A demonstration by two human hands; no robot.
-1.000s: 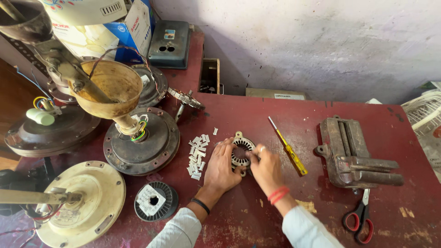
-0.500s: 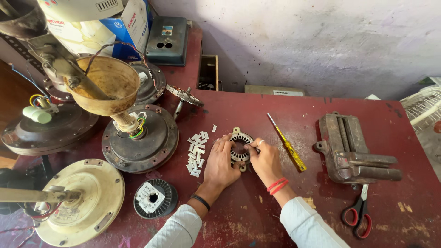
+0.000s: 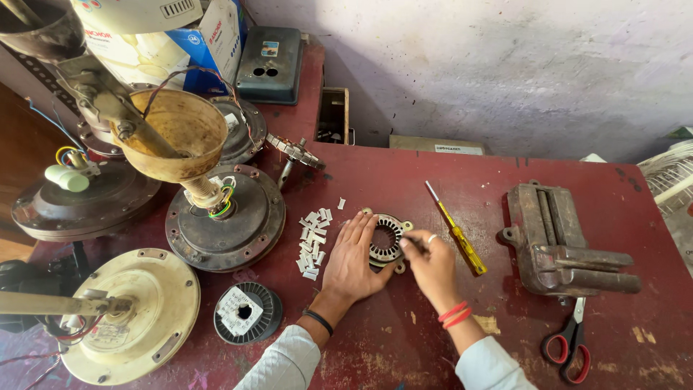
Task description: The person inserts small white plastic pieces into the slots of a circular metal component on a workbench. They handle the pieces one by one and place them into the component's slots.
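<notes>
Your left hand [image 3: 354,261] lies flat, fingers spread, on the slotted metal ring [image 3: 386,242] near the middle of the red table [image 3: 404,173], pinning its left edge; your right hand [image 3: 431,266] is loosely curled with fingertips at the ring's right rim, and whether they pinch anything cannot be told. A small open wooden box [image 3: 333,115] at the table's back edge holds dark contents too dim to identify. White paper strips [image 3: 312,238] lie just left of the ring, a yellow screwdriver [image 3: 456,231] just right; a whitewashed wall [image 3: 491,65] stands behind.

screwdriver [image 3: 456,230] | scissors [image 3: 570,345] | vise [image 3: 559,242] | wire spool [image 3: 247,312] | fan motor housing [image 3: 224,220]
</notes>
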